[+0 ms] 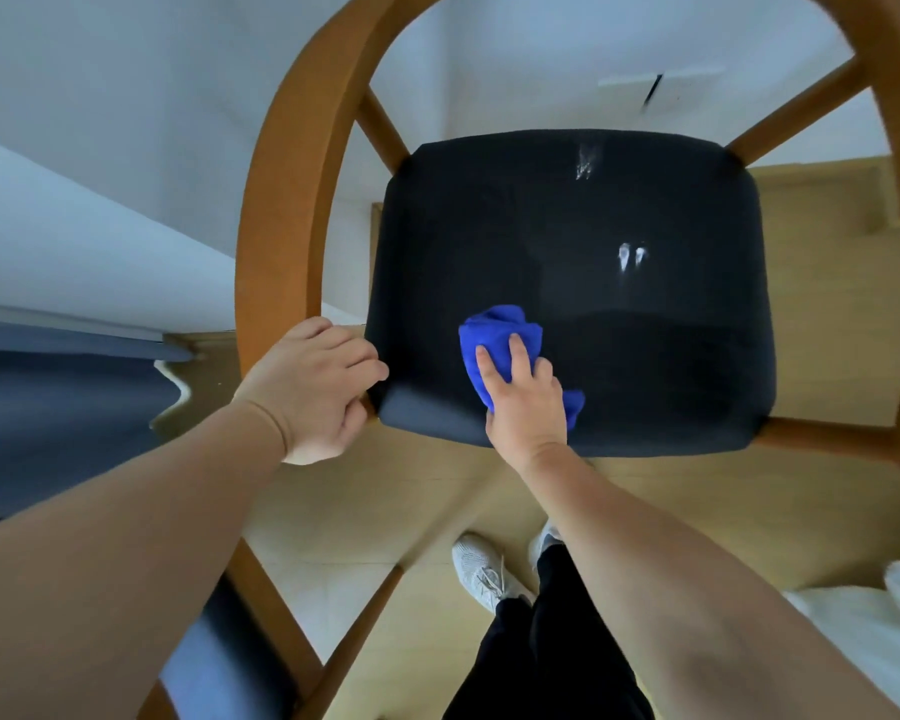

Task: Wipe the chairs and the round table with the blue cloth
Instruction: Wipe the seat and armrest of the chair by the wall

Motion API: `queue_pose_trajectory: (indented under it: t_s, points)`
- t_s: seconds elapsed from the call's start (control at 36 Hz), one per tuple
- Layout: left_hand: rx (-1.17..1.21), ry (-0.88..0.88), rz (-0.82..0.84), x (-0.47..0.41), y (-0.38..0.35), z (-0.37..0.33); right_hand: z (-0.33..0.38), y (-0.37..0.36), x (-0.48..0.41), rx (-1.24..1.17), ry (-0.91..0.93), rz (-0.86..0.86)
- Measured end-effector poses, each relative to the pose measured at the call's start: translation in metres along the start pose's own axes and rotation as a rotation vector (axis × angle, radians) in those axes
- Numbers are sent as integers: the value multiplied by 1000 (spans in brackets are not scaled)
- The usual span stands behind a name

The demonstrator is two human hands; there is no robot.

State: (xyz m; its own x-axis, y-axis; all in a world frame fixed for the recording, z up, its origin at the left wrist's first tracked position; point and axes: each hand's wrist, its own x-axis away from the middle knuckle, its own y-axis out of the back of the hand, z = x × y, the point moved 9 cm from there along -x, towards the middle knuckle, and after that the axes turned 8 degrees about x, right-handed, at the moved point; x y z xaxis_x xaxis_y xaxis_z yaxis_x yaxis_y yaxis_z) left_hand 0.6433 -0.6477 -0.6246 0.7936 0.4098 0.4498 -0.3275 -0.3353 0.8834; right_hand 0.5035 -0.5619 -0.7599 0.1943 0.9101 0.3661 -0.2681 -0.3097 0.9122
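Shoes: pale trainer (481,569) on a tan floor (645,491), toes pointing toward the chair.
Left hand: left hand (318,387) at the seat's front-left corner, fingers curled round the end of the wooden frame (281,200), apparently steadying it.
Right hand: right hand (526,402) lies on the blue cloth (500,330), fingers straight and spread, pressing it down rather than closing round it.
Cloth: bunched, on the front-left part of the dark seat (645,366); its long axis runs diagonally from the front edge toward the back-left.
Key relation: two white smudges (632,257) lie ahead and to the right of the cloth, well apart from it; a fainter streak (585,163) sits near the back edge. The right hand is nearer both. A stroke away and rightward looks like what is called for.
Chair: the frame curves round behind the seat, spokes joining the corners.
Round table: not identifiable here.
Writing: no brands, labels or text readable.
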Motion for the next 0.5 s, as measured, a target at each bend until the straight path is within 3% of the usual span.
queue_pose_trajectory:
  t_s: [0.14,0.36,0.5]
  points:
    - [-3,13,42,0,-3,0,-6,4,0,97,157,-12]
    - [16,7,72,-2,-3,0,-11,0,-3,145,137,85]
    - [-57,-92,118,-21,8,8,-17,6,-4,130,141,90]
